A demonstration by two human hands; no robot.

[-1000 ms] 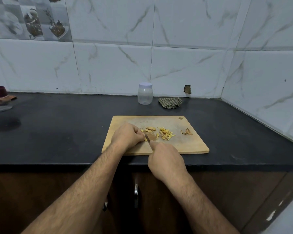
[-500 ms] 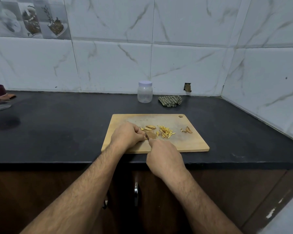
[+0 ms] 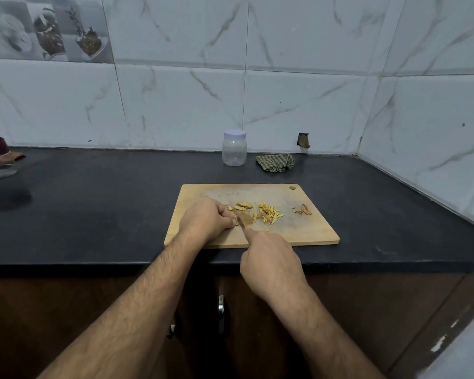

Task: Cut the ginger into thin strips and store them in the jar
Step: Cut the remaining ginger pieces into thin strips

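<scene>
Near the cutting board's (image 3: 307,231) front edge, the left hand (image 3: 205,221) pinched ginger (image 3: 234,222); the right hand (image 3: 271,258) gripped the knife (image 3: 245,222). Fingertips should stay tucked, cuts narrow.

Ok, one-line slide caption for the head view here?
Left hand steadies ginger on the cutting board while the right hand slices with a knife; cut strips piled alongside, lidded jar behind.
</scene>
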